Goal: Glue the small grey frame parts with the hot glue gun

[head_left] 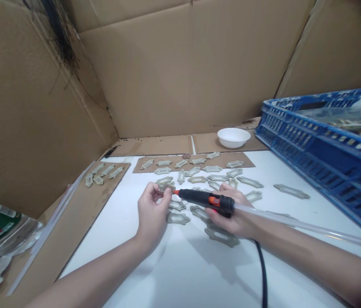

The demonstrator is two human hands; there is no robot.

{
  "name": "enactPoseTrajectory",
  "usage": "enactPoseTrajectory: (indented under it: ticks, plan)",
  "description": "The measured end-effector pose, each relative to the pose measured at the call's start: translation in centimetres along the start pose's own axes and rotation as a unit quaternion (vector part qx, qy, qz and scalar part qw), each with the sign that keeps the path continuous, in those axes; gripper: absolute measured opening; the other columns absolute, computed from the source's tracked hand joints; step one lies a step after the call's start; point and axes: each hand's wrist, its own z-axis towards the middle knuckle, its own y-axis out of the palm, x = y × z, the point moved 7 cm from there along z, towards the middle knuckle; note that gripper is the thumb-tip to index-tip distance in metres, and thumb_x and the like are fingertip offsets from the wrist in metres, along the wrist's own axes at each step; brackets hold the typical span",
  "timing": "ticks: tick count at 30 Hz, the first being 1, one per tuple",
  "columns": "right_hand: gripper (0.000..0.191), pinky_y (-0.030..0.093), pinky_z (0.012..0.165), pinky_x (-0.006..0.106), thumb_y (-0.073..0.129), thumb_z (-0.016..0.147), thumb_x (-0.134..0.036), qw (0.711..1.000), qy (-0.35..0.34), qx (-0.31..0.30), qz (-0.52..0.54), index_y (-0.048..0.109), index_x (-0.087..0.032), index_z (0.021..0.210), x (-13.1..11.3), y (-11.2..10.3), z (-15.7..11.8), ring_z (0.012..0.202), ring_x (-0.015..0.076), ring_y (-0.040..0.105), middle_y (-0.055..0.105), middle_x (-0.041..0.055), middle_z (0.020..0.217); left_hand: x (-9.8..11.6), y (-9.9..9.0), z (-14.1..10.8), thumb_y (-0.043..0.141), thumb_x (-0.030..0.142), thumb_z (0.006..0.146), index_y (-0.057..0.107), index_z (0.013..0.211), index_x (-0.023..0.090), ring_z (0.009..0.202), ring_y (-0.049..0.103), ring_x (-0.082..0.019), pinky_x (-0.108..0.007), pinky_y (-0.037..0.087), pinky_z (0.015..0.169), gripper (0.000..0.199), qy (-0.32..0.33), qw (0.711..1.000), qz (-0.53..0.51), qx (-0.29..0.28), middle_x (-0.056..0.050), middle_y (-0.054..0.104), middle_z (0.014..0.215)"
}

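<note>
My right hand [234, 216] is wrapped round a black and orange hot glue gun [199, 199]. A long clear glue stick [295, 222] sticks out of its back end, passing over my right forearm. In my left hand [153, 209] a small greyish frame-shaped piece [166, 186] is pinched between thumb and fingers. The gun's orange nozzle tip points at this piece, close to my left fingertips; whether they touch I cannot tell. Several similar pieces lie under and around my hands, among them one flat piece [178, 218] just below the left hand.
A blue plastic crate [311, 158] holding bagged items stands at the right. At the back is a white bowl [233, 137]. More frame pieces lie on cardboard strips [244, 160]. Cardboard walls [193, 72] enclose the white table [129, 273]. A labelled clear container [4, 231] is at left.
</note>
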Motion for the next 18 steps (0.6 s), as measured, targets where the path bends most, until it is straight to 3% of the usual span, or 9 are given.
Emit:
enactPoseTrajectory:
  ticks: [18]
  plan:
    - [0.025,0.025,0.056,0.027,0.045,0.080,-0.027,0.999,-0.011,0.020,-0.036,0.034,-0.019,0.059,-0.38,-0.36,0.07,0.048,0.0096,0.029,0.040,-0.0043,0.051,0.26,-0.11,0.15,0.056,0.026,0.075,0.039,0.064,0.019,0.061,0.049,-0.010,-0.021,0.038,0.057,0.021,0.004,1.000,-0.001,0.007,0.004,0.050,0.062]
